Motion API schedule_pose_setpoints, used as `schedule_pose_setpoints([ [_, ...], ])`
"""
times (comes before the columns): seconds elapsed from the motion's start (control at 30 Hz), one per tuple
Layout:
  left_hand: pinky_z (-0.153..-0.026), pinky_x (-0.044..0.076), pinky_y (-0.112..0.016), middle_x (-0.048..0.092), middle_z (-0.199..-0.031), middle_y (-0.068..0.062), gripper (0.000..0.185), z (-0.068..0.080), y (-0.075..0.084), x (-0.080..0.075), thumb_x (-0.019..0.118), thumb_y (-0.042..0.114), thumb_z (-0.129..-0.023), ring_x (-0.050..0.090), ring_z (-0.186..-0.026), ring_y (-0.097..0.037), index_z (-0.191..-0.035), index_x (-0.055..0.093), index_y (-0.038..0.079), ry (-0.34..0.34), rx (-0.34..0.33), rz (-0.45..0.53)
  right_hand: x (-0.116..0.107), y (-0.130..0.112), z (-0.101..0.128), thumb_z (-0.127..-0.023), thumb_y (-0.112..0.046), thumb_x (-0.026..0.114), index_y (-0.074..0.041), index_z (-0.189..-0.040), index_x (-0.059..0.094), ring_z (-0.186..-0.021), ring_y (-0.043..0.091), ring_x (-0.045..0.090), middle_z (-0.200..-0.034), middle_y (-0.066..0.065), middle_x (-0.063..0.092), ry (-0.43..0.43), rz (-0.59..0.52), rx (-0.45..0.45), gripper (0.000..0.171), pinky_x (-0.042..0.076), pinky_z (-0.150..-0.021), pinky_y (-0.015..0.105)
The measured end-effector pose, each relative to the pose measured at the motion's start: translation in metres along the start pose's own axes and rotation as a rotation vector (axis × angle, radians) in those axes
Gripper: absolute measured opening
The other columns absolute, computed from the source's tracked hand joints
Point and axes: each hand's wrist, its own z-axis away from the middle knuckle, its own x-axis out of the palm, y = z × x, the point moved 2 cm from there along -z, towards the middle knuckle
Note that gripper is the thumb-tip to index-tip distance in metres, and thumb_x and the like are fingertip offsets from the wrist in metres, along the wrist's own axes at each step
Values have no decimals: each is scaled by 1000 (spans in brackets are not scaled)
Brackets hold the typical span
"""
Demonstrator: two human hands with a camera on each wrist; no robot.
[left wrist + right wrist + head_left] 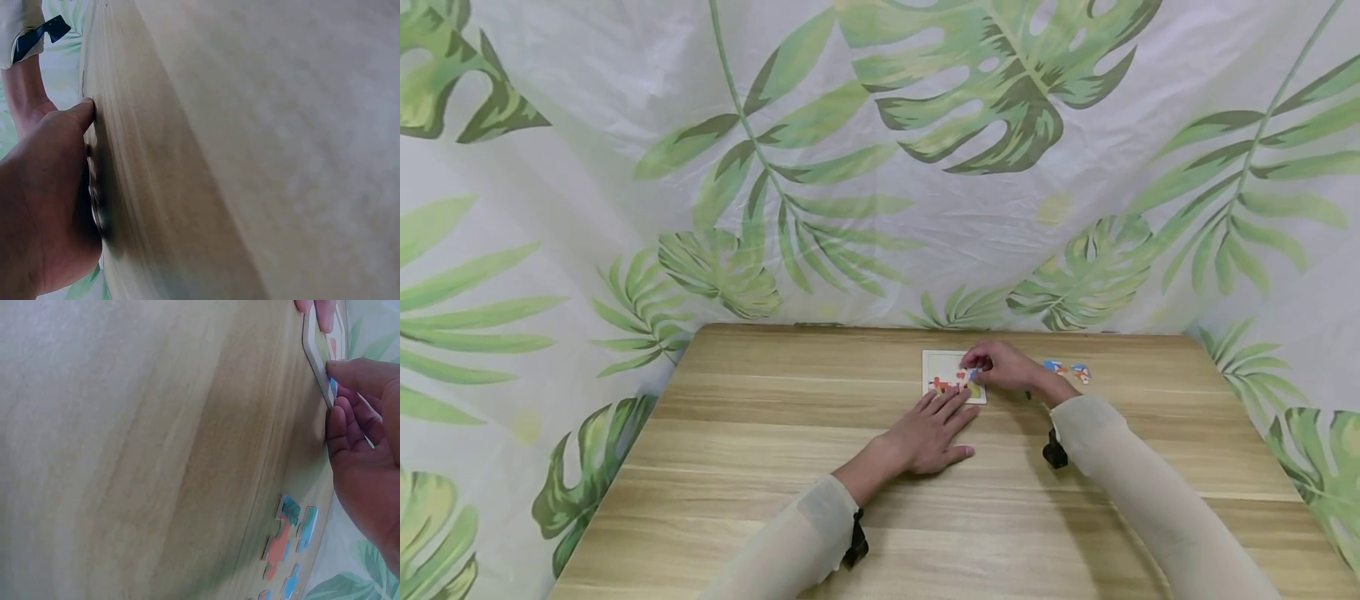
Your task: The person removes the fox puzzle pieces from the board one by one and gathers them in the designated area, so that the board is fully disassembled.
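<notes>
Wooden and pale, a light-grained table (775, 467) filled the head view, backed by a white cloth printed with green leaves (880, 167). Near its far edge lay a small square white puzzle board (938, 367), partly filled with coloured pieces.

The person's left hand (934, 433) rested flat on the table, its straight fingers (951, 402) reaching onto the board's near edge and steadying it. The right hand (1006, 367) hovered over the board's right side, fingers (350, 372) curled, pinching a small blue-tinted jigsaw piece (972, 375) against the board. In the right wrist view the piece showed only as a sliver of blue at the fingertips.

Just right of that hand, a few loose red and blue jigsaw pieces (1067, 369) lay flat on the wood, near the board but apart from it.

Both arms wore cream sleeves (1150, 500) with black wrist straps.

Judging by its thinness, the piece was probably light, stiff card: easy to lift, apt to bend at its tabs, and best held by its edges between thumb and fingertip.
</notes>
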Motion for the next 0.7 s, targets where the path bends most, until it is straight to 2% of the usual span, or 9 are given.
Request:
schedule_pose_setpoints([
  [0.23, -133, 10, -45, 5, -180, -4, 72, -1, 0, 2, 27, 62, -112, 3, -165, -22, -172, 14, 25, 1, -1, 8, 3, 1, 1, -95, 9, 70, 6, -118, 70, -91, 27, 61, -104, 19, 68, 14, -68, 3, 24, 50, -78, 30],
  [0.37, -133, 8, -45, 2, -180, -3, 72, -3, -1, 6, 27, 62, -112, 0, -165, -21, -173, 13, 26, -9, -3, 21, 3, -5, 4, -95, 12, 68, 11, -118, 67, -90, 34, 61, -104, 25, 67, 17, -93, -13, 24, 50, -77, 32],
  [0.5, -133, 8, -46, 1, -180, -3, 72, -4, -1, 5, 29, 62, -112, 0, -165, -21, -172, 14, 26, -9, 0, 31, 2, -5, 4, -95, 10, 68, 8, -118, 67, -89, 30, 61, -102, 22, 67, 19, -93, -5, 23, 51, -78, 32],
  [0.57, -133, 9, -47, 2, -180, -4, 72, -3, -1, 4, 30, 61, -112, 0, -165, -22, -172, 15, 25, -9, 4, 37, 3, 1, 3, -96, 8, 70, 3, -117, 69, -89, 22, 61, -100, 16, 68, 30, -87, -9, 22, 50, -78, 30],
  [0.7, -133, 9, -47, 2, -180, -4, 72, -2, 0, 0, 31, 60, -112, 1, -165, -22, -172, 16, 24, -15, 3, 46, 2, 3, 4, -96, 8, 70, 2, -117, 69, -91, 24, 65, -101, 17, 70, 42, -88, -21, 22, 52, -79, 31],
])
